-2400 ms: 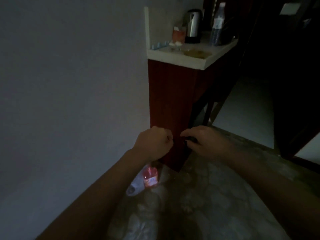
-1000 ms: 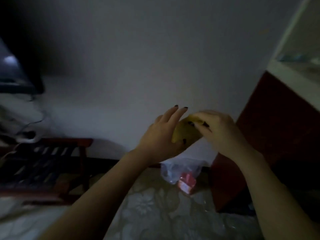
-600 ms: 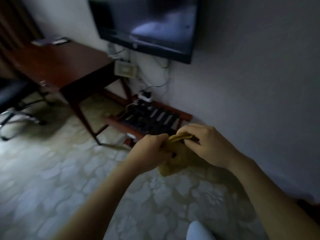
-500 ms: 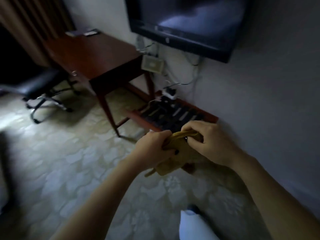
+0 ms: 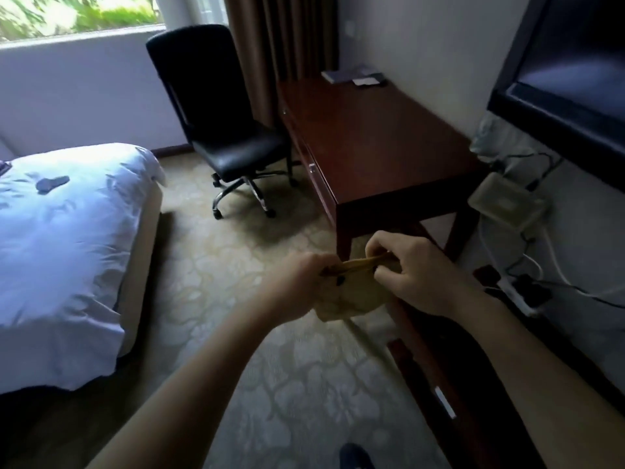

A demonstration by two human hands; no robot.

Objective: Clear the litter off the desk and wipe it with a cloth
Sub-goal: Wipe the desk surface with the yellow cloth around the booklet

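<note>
Head view looks down on two bare hands holding one yellow cloth (image 5: 353, 294) between them, in the air over the carpet (image 5: 257, 336) and near the counter's front corner. The left hand (image 5: 299, 279) is curled into a fist round one bunched end. The right hand (image 5: 417, 272) pinches the other end, so the cloth's top edge is drawn into a taut, rope-like band while the rest hangs below as a soft, crumpled pouch. The cloth touches neither counter nor carpet. The counter (image 5: 389, 143) is one rectangular piece of dark red-brown wood with a glossy top, square edges and straight legs, and its long right side runs along the wall (image 5: 422, 35). At its far corner lie two flat things close together, a dark booklet (image 5: 341, 75) and a small white card (image 5: 367, 81). One black chair (image 5: 220, 106), with a smooth padded seat, a tall back and a chrome wheeled base, stands just beside the counter's left edge. One bed (image 5: 61, 238) with a rumpled white cover fills the left. A wide strip of pale patterned carpet lies open between bed and counter. One dark TV (image 5: 575, 69) hangs on the wall at right, with cables (image 5: 527, 255) trailing beneath it.
</note>
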